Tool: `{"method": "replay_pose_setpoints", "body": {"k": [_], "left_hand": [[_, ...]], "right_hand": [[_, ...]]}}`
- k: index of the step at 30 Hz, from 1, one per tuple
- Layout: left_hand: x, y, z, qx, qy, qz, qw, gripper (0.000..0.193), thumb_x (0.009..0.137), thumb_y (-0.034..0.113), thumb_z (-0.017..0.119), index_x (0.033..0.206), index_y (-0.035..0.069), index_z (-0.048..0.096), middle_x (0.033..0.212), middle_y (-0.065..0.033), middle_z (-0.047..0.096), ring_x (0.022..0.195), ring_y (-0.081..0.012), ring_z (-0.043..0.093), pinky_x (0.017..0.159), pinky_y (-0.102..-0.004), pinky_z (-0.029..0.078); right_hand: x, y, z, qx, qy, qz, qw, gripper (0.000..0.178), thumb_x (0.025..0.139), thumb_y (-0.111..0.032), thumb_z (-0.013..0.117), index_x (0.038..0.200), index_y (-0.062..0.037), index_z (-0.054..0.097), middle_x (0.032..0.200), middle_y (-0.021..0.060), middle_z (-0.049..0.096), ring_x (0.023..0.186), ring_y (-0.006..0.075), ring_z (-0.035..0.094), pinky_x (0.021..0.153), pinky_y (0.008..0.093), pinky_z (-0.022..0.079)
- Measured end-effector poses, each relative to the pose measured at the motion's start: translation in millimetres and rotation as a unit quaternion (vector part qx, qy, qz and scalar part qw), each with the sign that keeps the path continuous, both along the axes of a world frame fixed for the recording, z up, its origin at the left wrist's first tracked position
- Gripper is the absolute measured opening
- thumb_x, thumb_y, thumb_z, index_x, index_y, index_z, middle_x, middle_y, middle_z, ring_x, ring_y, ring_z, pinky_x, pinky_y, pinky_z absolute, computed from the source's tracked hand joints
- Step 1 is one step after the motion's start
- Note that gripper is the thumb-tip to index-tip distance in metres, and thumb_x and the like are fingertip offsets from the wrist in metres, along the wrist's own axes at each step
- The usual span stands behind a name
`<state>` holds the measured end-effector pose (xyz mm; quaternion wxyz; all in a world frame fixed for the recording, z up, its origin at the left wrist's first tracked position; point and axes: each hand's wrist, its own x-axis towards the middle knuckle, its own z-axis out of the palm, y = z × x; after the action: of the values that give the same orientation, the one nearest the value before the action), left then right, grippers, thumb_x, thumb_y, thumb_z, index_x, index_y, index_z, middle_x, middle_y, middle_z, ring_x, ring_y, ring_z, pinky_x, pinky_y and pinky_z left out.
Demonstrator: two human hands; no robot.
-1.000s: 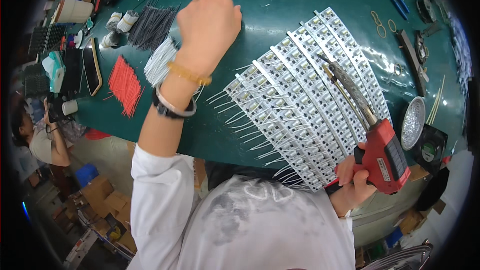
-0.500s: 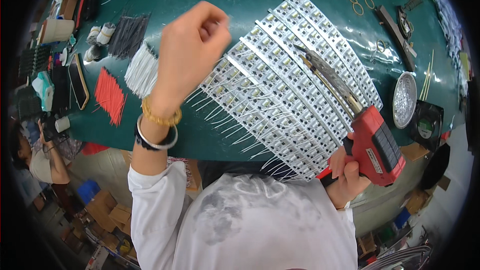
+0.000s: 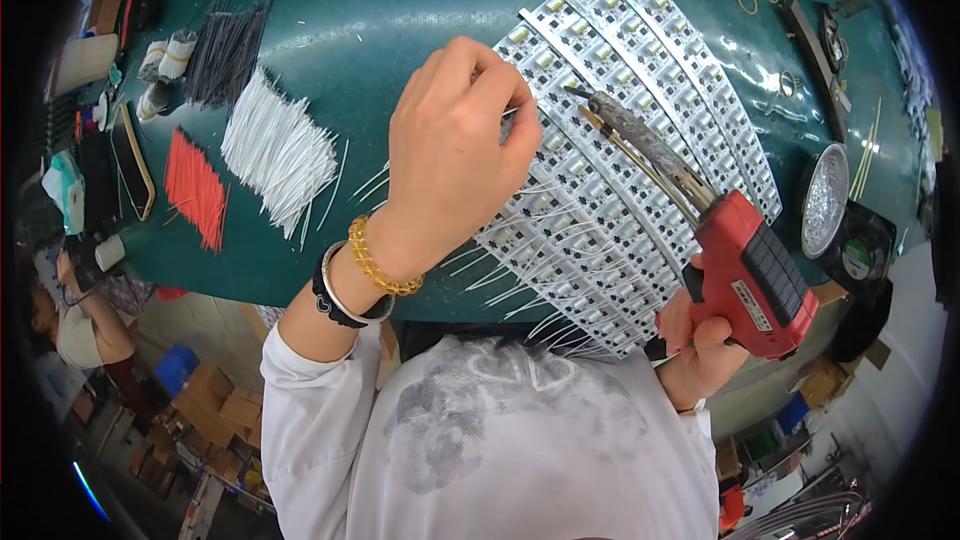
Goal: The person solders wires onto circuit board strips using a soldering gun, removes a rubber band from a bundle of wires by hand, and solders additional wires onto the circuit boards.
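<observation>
My left hand (image 3: 465, 130) is closed in a pinch over the upper left part of a panel of silver LED boards (image 3: 640, 90). A short piece of thin white wire (image 3: 510, 111) shows at its fingertips; the rest is hidden by the hand. My right hand (image 3: 700, 340) grips a red soldering gun (image 3: 755, 275) by its handle. Its dark, crusted tip (image 3: 600, 105) points up and left, over the boards and close to my left fingers. Several white wires (image 3: 540, 270) stick out from the lower left rows of the panel.
Left of the panel lie bundles of white wires (image 3: 280, 155), red wires (image 3: 196, 190) and black wires (image 3: 228, 45), beside a phone (image 3: 135, 162). At right are a foil-like bowl (image 3: 825, 202), a small black fan (image 3: 868, 252) and a dark bar (image 3: 815, 65). Another person (image 3: 85, 325) is at far left.
My left hand has moved right and down onto the panel, near the soldering tip. My right hand still holds the soldering gun almost in place. The view has shifted slightly.
</observation>
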<state>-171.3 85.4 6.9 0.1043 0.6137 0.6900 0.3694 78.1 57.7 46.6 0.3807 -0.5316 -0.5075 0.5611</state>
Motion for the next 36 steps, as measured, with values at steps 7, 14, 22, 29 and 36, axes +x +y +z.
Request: {"method": "replay_pose_setpoints", "body": {"k": [7, 14, 22, 29, 36], "left_hand": [[-6.7, 3.2, 5.5, -0.055, -0.015, 0.0, 0.998, 0.007, 0.071, 0.003, 0.07, 0.074, 0.0, 0.064, 0.081, -0.0065, 0.06, 0.063, -0.0172, 0.055, 0.056, -0.0268, 0.044], [-6.6, 6.7, 8.9, -0.071, -0.006, 0.008, 0.997, 0.007, 0.07, 0.003, 0.07, 0.073, 0.0, 0.065, 0.078, -0.006, 0.06, 0.062, -0.0173, 0.055, 0.056, -0.0271, 0.043], [-5.3, 7.1, 6.2, -0.066, -0.006, 0.014, 0.998, 0.007, 0.07, 0.005, 0.07, 0.073, 0.001, 0.065, 0.077, -0.0062, 0.059, 0.062, -0.0176, 0.053, 0.055, -0.0278, 0.042], [-5.2, 8.0, 8.5, -0.081, -0.012, 0.014, 0.997, 0.008, 0.07, 0.006, 0.07, 0.072, 0.001, 0.064, 0.077, -0.0055, 0.059, 0.061, -0.0171, 0.052, 0.054, -0.0279, 0.041], [-5.1, 6.8, 7.1, -0.08, -0.005, 0.016, 0.997, 0.009, 0.069, 0.008, 0.071, 0.071, 0.002, 0.064, 0.076, -0.0054, 0.059, 0.06, -0.0172, 0.05, 0.054, -0.0286, 0.041]], "right_hand": [[-3.1, 3.8, -5.4, 0.016, 0.008, 0.009, 1.0, 0.07, 0.082, -0.053, 0.063, 0.106, 0.011, 0.048, 0.046, 0.0021, 0.043, 0.035, 0.0095, 0.036, 0.037, 0.0239, 0.027], [-5.2, 2.3, -2.9, -0.004, 0.008, -0.006, 1.0, 0.065, 0.082, -0.052, 0.064, 0.1, 0.0092, 0.051, 0.047, 0.003, 0.045, 0.036, 0.0102, 0.039, 0.037, 0.0237, 0.03], [-4.9, 4.8, -1.5, -0.018, -0.044, 0.029, 0.998, 0.065, 0.08, -0.051, 0.066, 0.099, 0.0094, 0.052, 0.047, 0.0017, 0.045, 0.037, 0.0097, 0.041, 0.038, 0.0232, 0.032], [-1.6, 1.1, -3.7, -0.006, 0.01, 0.012, 1.0, 0.07, 0.081, -0.049, 0.067, 0.11, 0.0119, 0.048, 0.048, 0.0017, 0.046, 0.037, 0.0093, 0.04, 0.038, 0.0231, 0.031], [-0.4, 2.8, -4.2, -0.034, -0.036, 0.032, 0.998, 0.066, 0.08, -0.05, 0.067, 0.102, 0.01, 0.05, 0.048, 0.0021, 0.047, 0.038, 0.0094, 0.042, 0.038, 0.0231, 0.033]]}}
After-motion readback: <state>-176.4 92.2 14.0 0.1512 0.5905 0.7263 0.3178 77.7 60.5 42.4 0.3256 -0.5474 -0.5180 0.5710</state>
